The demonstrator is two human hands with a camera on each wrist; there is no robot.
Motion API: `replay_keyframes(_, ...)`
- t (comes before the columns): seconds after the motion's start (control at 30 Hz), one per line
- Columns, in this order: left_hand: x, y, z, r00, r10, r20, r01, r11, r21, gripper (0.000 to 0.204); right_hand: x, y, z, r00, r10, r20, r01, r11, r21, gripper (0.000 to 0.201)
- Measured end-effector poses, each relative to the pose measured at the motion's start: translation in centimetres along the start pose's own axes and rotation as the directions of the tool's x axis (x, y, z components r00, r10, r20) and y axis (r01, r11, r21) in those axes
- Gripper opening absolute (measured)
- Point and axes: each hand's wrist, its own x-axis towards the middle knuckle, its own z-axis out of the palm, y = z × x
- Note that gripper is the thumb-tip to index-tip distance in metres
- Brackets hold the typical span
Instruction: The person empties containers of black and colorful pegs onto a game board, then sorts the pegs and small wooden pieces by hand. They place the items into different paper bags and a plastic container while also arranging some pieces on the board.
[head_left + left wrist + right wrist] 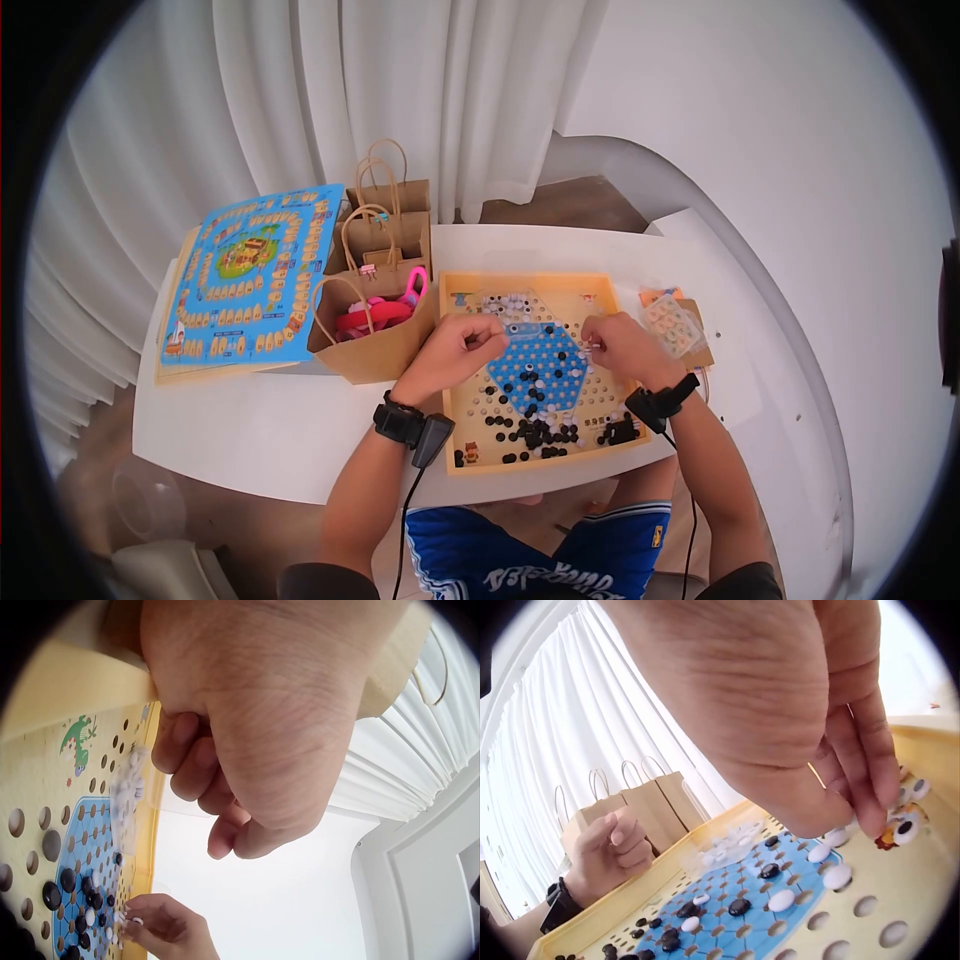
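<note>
A yellow-framed wooden board (461,390) with a blue hexagon (530,352) carries black and white pieces. Above its upper left part is my left hand (462,350), fingers curled and nothing visible in them; the left wrist view shows thumb and forefinger tips together. Beside that hand, a clear plastic container (724,851) of white pieces lies on the board. My right hand (632,348) is low at the blue hexagon's right edge. Its fingertips pinch a white piece (137,921), seen in the left wrist view; in the right wrist view the fingers partly hide white pieces near them.
Brown paper bags (385,355), one with pink and red things in it, stand left of the board. A blue printed game board (250,275) lies further left. On the right are a clear tray of round pieces (672,325) and a brown card. Black pieces crowd the board's near side.
</note>
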Motion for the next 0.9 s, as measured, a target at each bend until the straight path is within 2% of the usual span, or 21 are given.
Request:
replay_keyframes(0.07, 0.0, 0.2, 0.2, 1.000, -0.013, -0.009, 0.013, 1.000, -0.012, 0.022, 1.0, 0.0, -0.3, 1.000, -0.015, -0.002, 0.015, 1.000, 0.001, 0.016)
replay_keyframes(0.13, 0.1, 0.4, 0.3, 1.000, -0.024, -0.006, 0.024, 1.000, -0.019, 0.027, 2.6, -1.4, -1.1, 0.997, -0.076, -0.012, 0.077, 0.989, 0.125, 0.016)
replay_keyframes(0.27, 0.1, 0.8, 0.5, 0.999, -0.030, -0.026, 0.029, 0.999, -0.027, 0.024, 6.4, -4.8, -1.3, 0.994, -0.098, -0.040, 0.104, 0.968, 0.226, 0.018)
replay_keyframes(0.33, 0.1, 0.9, 0.5, 0.999, -0.032, -0.034, 0.031, 0.999, -0.029, 0.024, 7.6, -5.3, -0.7, 0.976, -0.141, -0.169, 0.202, 0.877, 0.437, 0.020)
replay_keyframes(0.37, 0.1, 0.8, 0.5, 0.999, -0.032, -0.037, 0.031, 0.999, -0.035, 0.024, 7.6, -5.1, -0.6, 0.976, -0.139, -0.167, 0.199, 0.877, 0.436, 0.020)
replay_keyframes(0.43, 0.2, 0.5, 0.5, 0.998, -0.030, -0.050, 0.027, 0.998, -0.056, 0.023, 7.4, -4.1, -0.7, 0.977, -0.109, -0.181, 0.157, 0.947, 0.279, 0.021)
replay_keyframes(0.47, 0.2, 0.4, 0.4, 0.999, -0.018, -0.038, 0.017, 0.999, -0.027, 0.024, 7.0, -3.4, -0.7, 0.980, -0.111, -0.165, 0.154, 0.949, 0.275, 0.021)
replay_keyframes(0.53, 0.2, 0.1, 0.2, 0.999, -0.015, -0.033, 0.015, 1.000, -0.013, 0.025, 5.9, -1.9, -0.7, 0.998, 0.022, -0.064, -0.011, 0.986, 0.168, 0.022)
replay_keyframes(0.57, 0.1, -0.2, 0.1, 1.000, -0.020, -0.010, 0.020, 1.000, -0.016, 0.020, 5.5, -1.1, -0.3, 0.999, 0.025, -0.047, -0.017, 0.986, 0.165, 0.022)
replay_keyframes(0.63, 0.2, -0.1, -0.1, 1.000, -0.022, 0.018, 0.022, 1.000, -0.012, 0.018, 5.1, 0.0, 0.7, 0.997, -0.069, -0.040, 0.073, 0.992, 0.099, 0.021)
replay_keyframes(0.77, 0.3, -0.4, -0.1, 1.000, 0.021, -0.005, -0.021, 1.000, 0.001, 0.020, 5.9, 0.0, 2.0, 0.991, -0.136, -0.016, 0.137, 0.984, 0.112, 0.019)
replay_keyframes(0.83, 0.3, -0.5, 0.0, 1.000, -0.007, 0.019, 0.008, 0.998, -0.061, 0.021, 6.3, 0.1, 2.1, 0.999, -0.008, 0.050, -0.005, 0.967, 0.253, 0.018)
replay_keyframes(0.9, 0.2, -0.4, -0.1, 1.000, -0.006, 0.015, 0.006, 0.998, -0.058, 0.022, 6.3, 0.3, 1.7, 0.997, -0.006, 0.081, -0.016, 0.963, 0.269, 0.017)
